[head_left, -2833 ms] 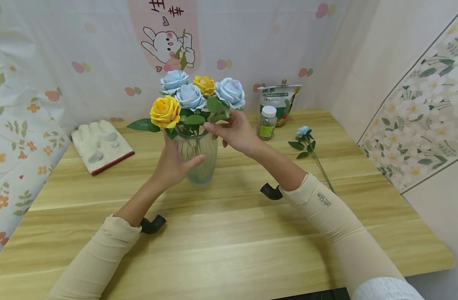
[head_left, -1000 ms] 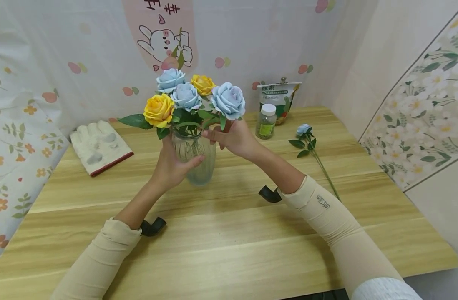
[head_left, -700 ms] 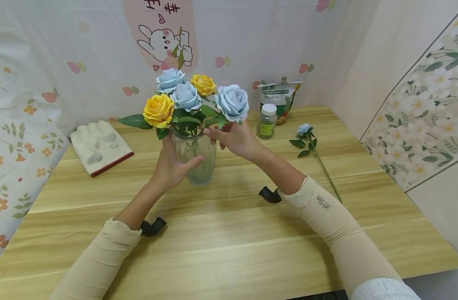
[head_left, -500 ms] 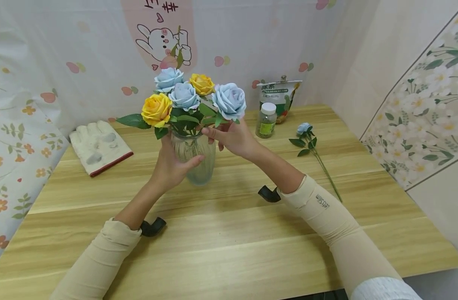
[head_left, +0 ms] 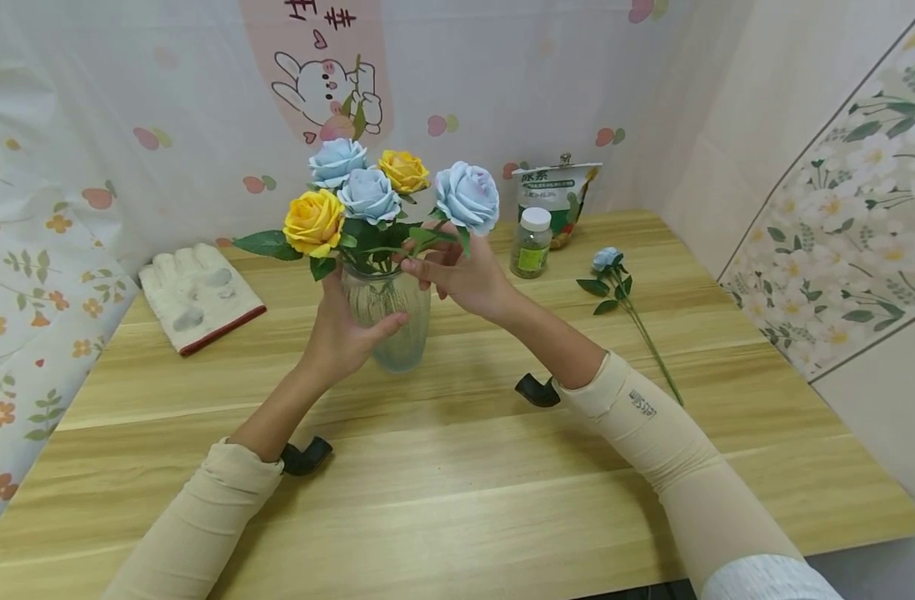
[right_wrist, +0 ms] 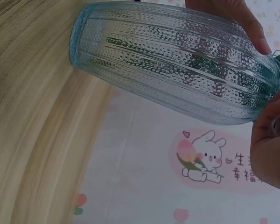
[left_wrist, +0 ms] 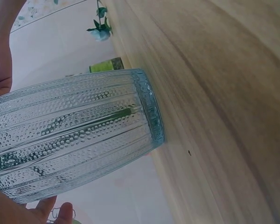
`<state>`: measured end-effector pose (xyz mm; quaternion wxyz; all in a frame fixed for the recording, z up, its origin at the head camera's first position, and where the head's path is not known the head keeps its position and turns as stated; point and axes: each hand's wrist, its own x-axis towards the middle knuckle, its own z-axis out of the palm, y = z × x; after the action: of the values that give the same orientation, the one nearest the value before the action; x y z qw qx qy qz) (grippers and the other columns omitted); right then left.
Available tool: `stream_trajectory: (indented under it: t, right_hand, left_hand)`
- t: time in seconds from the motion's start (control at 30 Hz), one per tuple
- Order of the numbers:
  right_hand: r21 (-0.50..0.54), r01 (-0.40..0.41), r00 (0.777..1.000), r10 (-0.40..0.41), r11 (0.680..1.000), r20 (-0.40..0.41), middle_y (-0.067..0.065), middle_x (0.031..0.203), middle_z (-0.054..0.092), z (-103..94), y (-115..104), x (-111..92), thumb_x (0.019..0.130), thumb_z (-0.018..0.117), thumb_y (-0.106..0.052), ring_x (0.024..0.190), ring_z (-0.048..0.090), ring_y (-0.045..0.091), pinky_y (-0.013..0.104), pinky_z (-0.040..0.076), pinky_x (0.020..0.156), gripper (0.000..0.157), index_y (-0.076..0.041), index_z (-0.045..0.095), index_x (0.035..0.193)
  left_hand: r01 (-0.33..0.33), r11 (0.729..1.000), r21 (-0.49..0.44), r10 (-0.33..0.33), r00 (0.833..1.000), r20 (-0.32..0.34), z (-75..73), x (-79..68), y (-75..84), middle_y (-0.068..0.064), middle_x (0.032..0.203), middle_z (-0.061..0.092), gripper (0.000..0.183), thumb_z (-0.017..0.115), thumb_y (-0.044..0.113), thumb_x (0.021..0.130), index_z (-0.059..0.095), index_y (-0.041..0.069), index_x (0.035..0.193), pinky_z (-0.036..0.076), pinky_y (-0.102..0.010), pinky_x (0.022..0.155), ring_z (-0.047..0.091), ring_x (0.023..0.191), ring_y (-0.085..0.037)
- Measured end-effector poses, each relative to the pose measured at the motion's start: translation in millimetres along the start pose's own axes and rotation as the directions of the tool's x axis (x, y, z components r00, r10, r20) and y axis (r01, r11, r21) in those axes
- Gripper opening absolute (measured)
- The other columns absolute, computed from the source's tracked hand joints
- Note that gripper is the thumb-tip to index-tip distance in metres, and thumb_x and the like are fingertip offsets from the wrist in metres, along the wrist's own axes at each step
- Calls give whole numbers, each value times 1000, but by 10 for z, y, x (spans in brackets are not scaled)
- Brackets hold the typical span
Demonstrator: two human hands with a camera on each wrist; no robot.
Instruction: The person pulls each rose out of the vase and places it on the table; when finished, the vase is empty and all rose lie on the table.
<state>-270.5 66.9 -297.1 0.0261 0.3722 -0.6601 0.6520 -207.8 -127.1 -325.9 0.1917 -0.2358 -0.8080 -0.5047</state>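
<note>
A ribbed clear glass vase stands upright on the table with several artificial roses in it. Its pale blue-green, dimpled wall fills much of the left wrist view. My left hand grips the vase's left side, thumb across the front and fingers partly hidden behind. At the vase's mouth, my right hand pinches the stem of a blue rose, whose bloom leans right, apart from the others. Two more blue blooms, a front yellow rose and a rear yellow rose cluster on the left.
A white work glove lies at the left. Behind and to the right stand a white-capped bottle and a clipped printed bag. A single blue rose lies on the right, stem toward the front.
The blue rose in my right hand has shifted and tilted a little, its bloom now farther right of the other blooms. My left hand has kept its grip on the vase.
</note>
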Motion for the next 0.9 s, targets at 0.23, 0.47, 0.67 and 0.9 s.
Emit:
stream_trajectory:
  t: [0.23, 0.47, 0.67, 0.9]
  right_hand:
    - [-49, 108, 993, -110, 993, -36, 14, 90, 75, -25, 8, -8, 87, 68, 10, 55, 62, 21, 28, 42, 40, 14, 9, 63, 100]
    - [-88, 66, 996, -71, 994, -45, 11, 74, 71, -8, 2, -20, 87, 70, 7, 56, 61, 29, 29, 43, 41, 14, 8, 65, 100]
    - [-56, 91, 994, -94, 994, -49, 13, 69, 67, -3, 26, -21, 87, 69, 10, 55, 59, 33, 29, 43, 41, 15, 11, 65, 102]
    - [-22, 16, 997, -18, 1000, -80, 3, 71, 67, 0, 35, -52, 90, 66, 8, 57, 60, 22, 26, 43, 43, 19, 11, 64, 108]
  left_hand:
    - [-36, 999, 12, 37, 999, -12, 28, 36, -219, -13, 161, 18, 113, 82, 5, 78, 1, 8, 156, 13, -47, 120, 18, 149, -23]
    - [-61, 998, 28, 62, 998, -33, 50, 46, -432, 4, 162, 17, 117, 86, 20, 78, -1, 25, 158, 14, -42, 120, 17, 149, -13]
    - [-67, 998, 11, 67, 997, -37, 58, 42, -437, 8, 161, 17, 116, 86, 23, 79, 0, 26, 157, 14, -39, 120, 16, 148, -11]
    - [-64, 998, 14, 65, 997, -37, 56, 43, -387, -4, 162, 15, 118, 86, 13, 77, 0, 14, 158, 12, -41, 120, 15, 149, -15]
